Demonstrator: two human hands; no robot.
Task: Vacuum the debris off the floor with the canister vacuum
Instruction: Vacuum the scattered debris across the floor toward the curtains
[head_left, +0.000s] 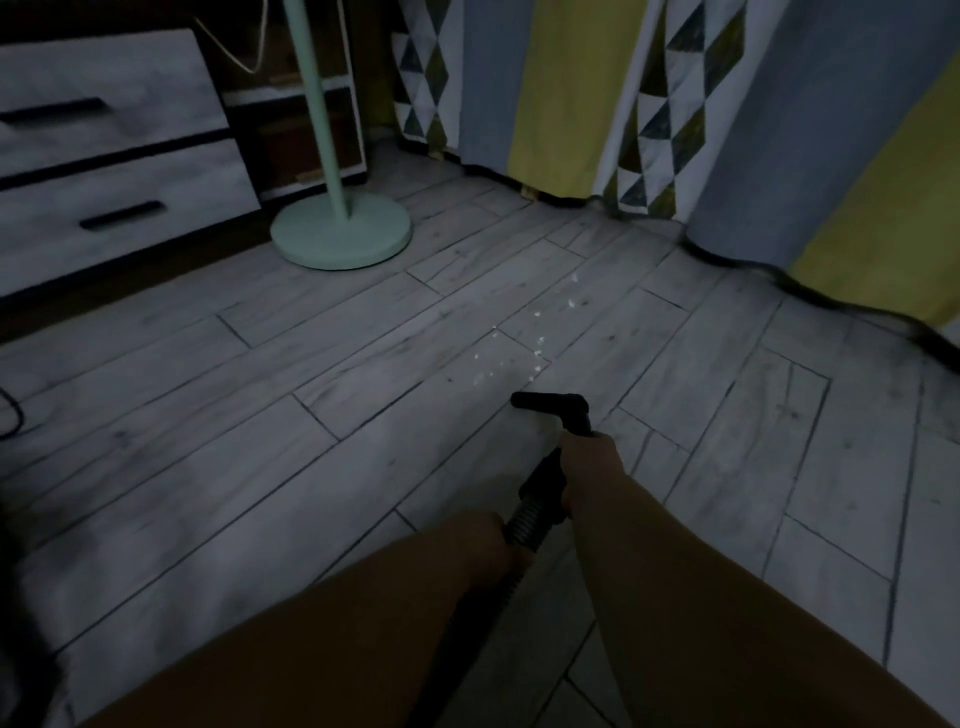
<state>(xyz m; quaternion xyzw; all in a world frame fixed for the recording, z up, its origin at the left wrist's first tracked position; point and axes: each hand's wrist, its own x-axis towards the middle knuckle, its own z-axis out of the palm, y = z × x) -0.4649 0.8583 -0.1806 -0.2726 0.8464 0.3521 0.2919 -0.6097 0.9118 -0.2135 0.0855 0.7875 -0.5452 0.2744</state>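
Two hands are set on one line of black vacuum gear. Noted left to right.

- Drawer unit (114, 156) at far left, standing on the floor (208, 415). Not involved.
- Floor lamp (340, 236), mint green, round base flat on the boards, well apart from the work.
- Left hand (491, 535), near centre. It appears wrapped round the ribbed hose (524, 530), though the fingers are lost in the dim light. Judged as the rear support, so the hose's weight and drag are kept off the front end.
- Debris (535, 343): pale flecks scattered in a loose trail from near-left to far-right, none seen picked up yet.
- Nozzle (548, 401), low over the floor, just short of the nearest flecks. Contact with the boards cannot be told.
- Right hand (587, 457), closed round the rigid tube (545, 478) directly behind the nozzle. A grip this far forward is judged to be for steering.
- Long axis: hose and tube run from near to far, leaning slightly right, roughly in line with the trail. The nozzle head is set crosswise to that axis, its front turned far, toward the flecks.
- Canister is not in view; the hose is carried off the near edge.
- Curtains (571, 93) hang far right, with a dark cable (831, 299) along their foot.
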